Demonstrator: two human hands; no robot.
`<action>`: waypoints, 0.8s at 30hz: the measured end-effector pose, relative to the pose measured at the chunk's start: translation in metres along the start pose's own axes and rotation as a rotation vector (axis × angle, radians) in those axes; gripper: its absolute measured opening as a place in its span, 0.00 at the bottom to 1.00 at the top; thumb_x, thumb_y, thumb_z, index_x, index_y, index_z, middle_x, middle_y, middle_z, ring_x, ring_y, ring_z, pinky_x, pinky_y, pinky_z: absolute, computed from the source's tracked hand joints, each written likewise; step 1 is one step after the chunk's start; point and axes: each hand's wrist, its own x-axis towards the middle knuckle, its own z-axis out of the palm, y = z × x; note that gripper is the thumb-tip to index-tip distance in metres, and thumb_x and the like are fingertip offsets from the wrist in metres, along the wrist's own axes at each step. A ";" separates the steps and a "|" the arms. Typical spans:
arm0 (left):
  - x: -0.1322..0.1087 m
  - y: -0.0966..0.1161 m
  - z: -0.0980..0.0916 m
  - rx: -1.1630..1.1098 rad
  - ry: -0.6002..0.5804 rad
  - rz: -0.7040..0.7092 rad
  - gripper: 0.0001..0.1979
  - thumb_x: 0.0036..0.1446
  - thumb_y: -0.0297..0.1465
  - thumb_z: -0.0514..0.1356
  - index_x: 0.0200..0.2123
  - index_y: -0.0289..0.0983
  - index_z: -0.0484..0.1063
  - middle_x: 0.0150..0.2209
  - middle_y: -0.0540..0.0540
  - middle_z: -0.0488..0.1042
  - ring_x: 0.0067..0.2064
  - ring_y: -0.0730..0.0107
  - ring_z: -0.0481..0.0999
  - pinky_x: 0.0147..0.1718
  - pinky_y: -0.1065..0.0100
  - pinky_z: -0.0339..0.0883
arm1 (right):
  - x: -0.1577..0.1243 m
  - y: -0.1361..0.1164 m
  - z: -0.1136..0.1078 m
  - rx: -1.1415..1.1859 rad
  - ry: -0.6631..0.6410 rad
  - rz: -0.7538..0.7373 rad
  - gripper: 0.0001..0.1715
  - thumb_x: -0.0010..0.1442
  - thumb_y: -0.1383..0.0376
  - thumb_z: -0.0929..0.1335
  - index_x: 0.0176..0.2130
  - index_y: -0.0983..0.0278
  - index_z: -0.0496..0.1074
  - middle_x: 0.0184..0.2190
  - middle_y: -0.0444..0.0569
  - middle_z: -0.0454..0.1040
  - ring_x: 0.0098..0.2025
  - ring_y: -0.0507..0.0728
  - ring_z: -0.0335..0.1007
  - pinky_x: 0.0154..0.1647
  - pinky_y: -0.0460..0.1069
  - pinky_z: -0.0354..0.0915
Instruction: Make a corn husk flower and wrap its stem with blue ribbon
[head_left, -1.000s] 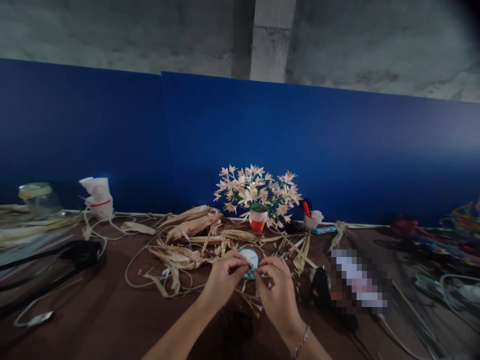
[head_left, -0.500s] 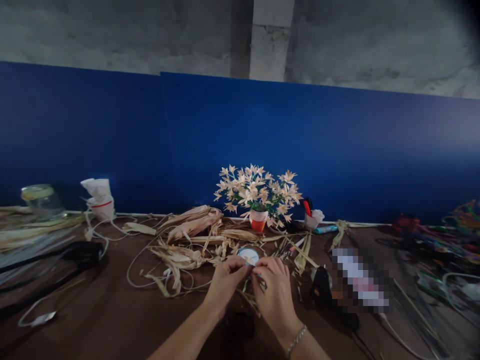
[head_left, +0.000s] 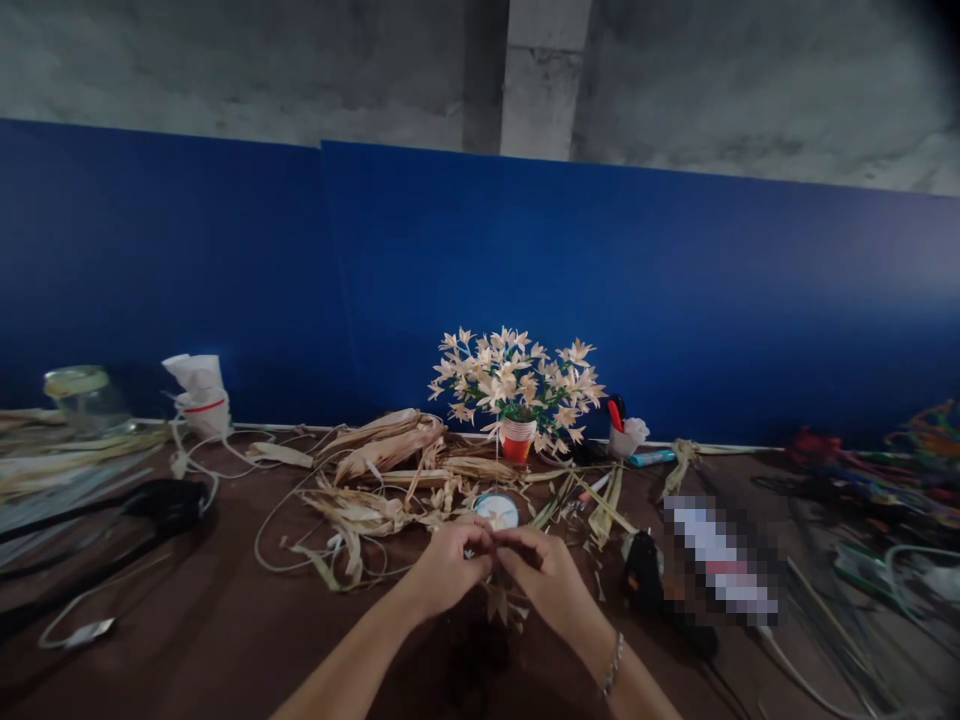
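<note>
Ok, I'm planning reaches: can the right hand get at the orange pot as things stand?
Likely yes: nothing tall stands between the right hand and the orange pot, though that hand looks busy.

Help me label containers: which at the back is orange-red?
The pot under the flowers; the cup right of it and the banded container left of it are whitish, the jar clear.
</note>
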 end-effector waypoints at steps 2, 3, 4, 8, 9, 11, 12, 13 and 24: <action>-0.001 0.001 0.001 0.059 -0.005 0.016 0.06 0.44 0.27 0.56 0.18 0.34 0.68 0.28 0.47 0.69 0.33 0.70 0.67 0.34 0.71 0.59 | 0.001 -0.002 -0.002 -0.052 0.010 0.021 0.07 0.48 0.69 0.65 0.29 0.64 0.74 0.27 0.47 0.74 0.31 0.54 0.68 0.34 0.46 0.63; -0.001 0.001 0.002 0.075 -0.004 0.016 0.06 0.44 0.27 0.56 0.18 0.35 0.68 0.27 0.47 0.69 0.32 0.70 0.67 0.33 0.72 0.59 | 0.001 -0.003 -0.003 -0.068 0.019 0.031 0.06 0.47 0.70 0.65 0.27 0.65 0.73 0.25 0.46 0.73 0.30 0.54 0.68 0.32 0.45 0.63; -0.001 0.002 0.002 0.087 -0.002 0.008 0.06 0.44 0.27 0.55 0.18 0.35 0.68 0.26 0.48 0.69 0.31 0.70 0.66 0.32 0.72 0.59 | 0.001 -0.004 -0.004 -0.074 0.025 0.041 0.06 0.47 0.70 0.65 0.26 0.65 0.73 0.25 0.46 0.73 0.30 0.53 0.68 0.32 0.45 0.63; -0.001 0.001 0.004 0.096 0.017 -0.071 0.05 0.44 0.27 0.54 0.22 0.34 0.69 0.24 0.49 0.69 0.28 0.71 0.65 0.29 0.73 0.58 | 0.002 -0.004 -0.007 -0.047 0.005 0.056 0.08 0.48 0.70 0.65 0.29 0.64 0.73 0.27 0.46 0.74 0.31 0.53 0.68 0.33 0.45 0.63; -0.001 0.001 0.004 0.089 0.015 -0.094 0.05 0.44 0.28 0.54 0.23 0.33 0.69 0.23 0.49 0.69 0.28 0.71 0.65 0.28 0.73 0.58 | 0.002 -0.004 -0.007 -0.051 0.004 0.053 0.08 0.48 0.69 0.65 0.29 0.64 0.73 0.27 0.46 0.73 0.31 0.53 0.68 0.32 0.45 0.62; -0.001 -0.001 0.005 0.071 0.008 -0.128 0.06 0.45 0.29 0.54 0.24 0.33 0.70 0.22 0.50 0.69 0.27 0.72 0.65 0.26 0.73 0.57 | 0.001 -0.003 -0.007 -0.082 0.021 0.037 0.06 0.48 0.69 0.65 0.26 0.64 0.73 0.26 0.45 0.72 0.30 0.53 0.67 0.32 0.45 0.62; -0.001 -0.001 0.006 0.065 0.007 -0.140 0.07 0.45 0.30 0.54 0.24 0.33 0.70 0.22 0.50 0.68 0.26 0.73 0.64 0.26 0.74 0.57 | 0.001 -0.003 -0.007 -0.098 0.035 0.030 0.06 0.48 0.69 0.65 0.25 0.64 0.73 0.24 0.45 0.71 0.29 0.52 0.67 0.31 0.44 0.61; 0.000 -0.001 0.007 0.062 0.009 -0.146 0.07 0.45 0.30 0.54 0.24 0.33 0.70 0.21 0.50 0.68 0.26 0.73 0.64 0.25 0.74 0.56 | 0.001 -0.003 -0.008 -0.110 0.046 0.025 0.06 0.48 0.69 0.65 0.24 0.65 0.72 0.23 0.44 0.71 0.28 0.52 0.66 0.31 0.44 0.61; -0.001 -0.010 0.013 0.218 0.127 -0.111 0.06 0.44 0.29 0.54 0.22 0.34 0.69 0.21 0.50 0.69 0.25 0.73 0.65 0.23 0.74 0.54 | 0.001 0.001 -0.006 -0.175 0.063 0.037 0.07 0.48 0.69 0.64 0.23 0.65 0.71 0.22 0.45 0.71 0.27 0.52 0.66 0.28 0.44 0.59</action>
